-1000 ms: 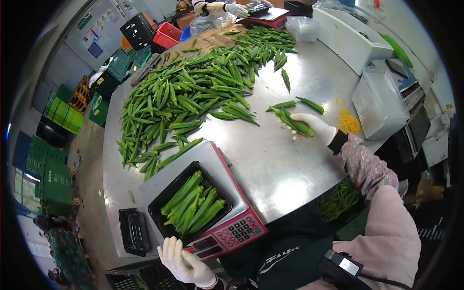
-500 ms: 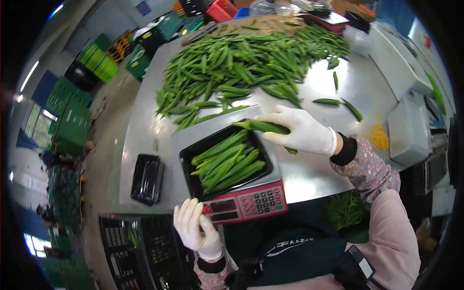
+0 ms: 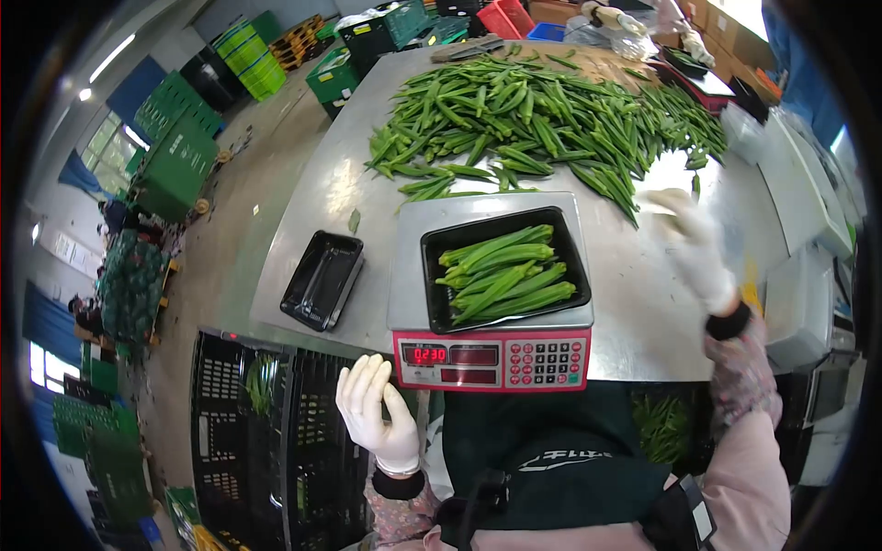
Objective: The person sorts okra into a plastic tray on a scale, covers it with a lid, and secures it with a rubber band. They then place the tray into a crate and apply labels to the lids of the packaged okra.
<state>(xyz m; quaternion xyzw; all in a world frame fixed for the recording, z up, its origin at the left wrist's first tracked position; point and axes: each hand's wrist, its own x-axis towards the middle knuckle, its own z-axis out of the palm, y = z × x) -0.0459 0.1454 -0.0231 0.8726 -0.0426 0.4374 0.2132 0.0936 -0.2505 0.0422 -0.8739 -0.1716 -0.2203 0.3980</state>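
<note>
A black tray [image 3: 439, 317] of green okra pods [image 3: 505, 271] rests on the metal pan of a red-framed scale [image 3: 551, 365], whose display reads 0.230. My left hand [image 3: 378, 413], in a white glove, is beside the scale's lower left corner, fingers loosely bent and thumb apart, with nothing in it. To the right of the scale, my gloved right hand [image 3: 694, 243] is smeared by motion over the metal table [image 3: 616, 275], so its fingers and anything in them cannot be made out. A large okra pile [image 3: 542, 119] lies behind the scale.
An empty black tray [image 3: 322, 280] sits left of the scale. Black crates [image 3: 243, 450] stand below the table's left front edge. White bins [image 3: 799, 294] line the right side. At the far right back, another person's gloved hands [image 3: 698, 48] are near a second scale.
The view has shifted. My right hand has moved right, away from the tray; the okra it held over the tray is no longer visible there. My left hand remains beside the scale.
</note>
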